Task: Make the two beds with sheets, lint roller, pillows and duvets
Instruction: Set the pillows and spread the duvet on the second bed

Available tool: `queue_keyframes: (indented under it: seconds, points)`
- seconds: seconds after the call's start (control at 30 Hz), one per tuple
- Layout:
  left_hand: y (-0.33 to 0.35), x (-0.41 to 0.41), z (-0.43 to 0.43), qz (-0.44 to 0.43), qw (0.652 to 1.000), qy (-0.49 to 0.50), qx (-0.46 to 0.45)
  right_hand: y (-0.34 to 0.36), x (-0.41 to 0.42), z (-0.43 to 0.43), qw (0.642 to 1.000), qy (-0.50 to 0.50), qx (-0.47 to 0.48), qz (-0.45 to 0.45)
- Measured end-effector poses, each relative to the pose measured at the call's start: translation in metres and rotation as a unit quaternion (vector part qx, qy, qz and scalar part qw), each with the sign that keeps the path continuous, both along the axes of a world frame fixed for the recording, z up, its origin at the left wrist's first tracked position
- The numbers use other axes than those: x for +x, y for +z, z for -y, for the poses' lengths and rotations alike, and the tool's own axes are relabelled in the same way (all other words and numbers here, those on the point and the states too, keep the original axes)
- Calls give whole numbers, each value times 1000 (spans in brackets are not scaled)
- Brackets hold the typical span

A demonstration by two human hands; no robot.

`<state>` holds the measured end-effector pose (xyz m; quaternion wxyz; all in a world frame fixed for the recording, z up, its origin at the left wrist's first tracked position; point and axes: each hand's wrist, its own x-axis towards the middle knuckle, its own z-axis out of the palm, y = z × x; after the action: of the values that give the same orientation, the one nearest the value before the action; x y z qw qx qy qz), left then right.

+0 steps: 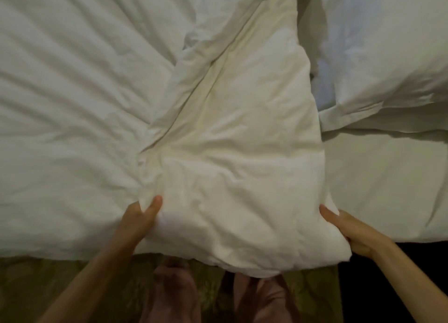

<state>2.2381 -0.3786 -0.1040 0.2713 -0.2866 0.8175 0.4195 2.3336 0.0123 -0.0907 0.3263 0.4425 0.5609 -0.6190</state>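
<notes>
The bed looks partly made: a white sheet covers it and a pillow lies at the far right. A bulky folded duvet runs down the middle with its near end over the edge and, by my judgement, has yet to be spread. The left hand grips its near left corner, thumb on top and fingers tucked beneath, and the right hand clasps the near right corner likewise; no container, lint roller or second bed shows.

dim warm light, soft overall blur, bluish glare upper right, dark shadow lower right, edges bowed.
</notes>
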Motion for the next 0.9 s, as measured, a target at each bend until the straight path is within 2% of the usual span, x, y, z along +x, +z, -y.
queue_keyframes:
  seconds: [0.07, 0.13, 0.2, 0.27, 0.37, 0.47, 0.57, 0.63, 0.7, 0.77, 0.8, 0.83, 0.9]
  points:
    - [9, -12, 5, -75, 996, 16, -46, -5, 8, 2, 998, -36, 37, -26]
    - [4, -18, 12, -94, 994, 25, -50, -17, 13, 7, 990, -58, 120, -35]
    - [-10, -17, 13, -76, 995, -6, -71, -28, 14, 17, 981, -21, 191, -35]
    - [-20, -21, 8, -71, 994, 0, -85, -36, 12, 17, 976, 37, 211, -21]
    - [-20, -32, 4, -102, 990, 14, -96, -28, 5, -1, 985, 105, 137, -26]
    - [-10, -48, 4, -150, 985, -5, -84, -28, 10, -11, 988, 143, 19, -54]
    - [-10, -68, 9, -177, 981, -10, -79, -51, 41, -6, 982, 171, -72, 22]
    - [-20, -75, 14, -192, 977, 22, -92, -63, 57, 3, 981, 179, -62, 51]
    - [-27, -71, 17, -176, 977, 26, -116, -70, 62, 15, 977, 202, 52, 33]
    - [-27, -66, 15, -165, 979, 11, -117, -75, 66, 22, 930, 297, 216, 17]
    - [-22, -59, 13, -149, 983, 11, -109, -75, 66, 23, 909, 326, 262, 1]
    - [-17, -48, 13, -116, 988, 21, -99, -75, 70, 21, 909, 331, 255, -8]
    - [-12, -12, 24, -21, 999, 27, -36, -76, 79, 11, 952, 272, 138, -27]
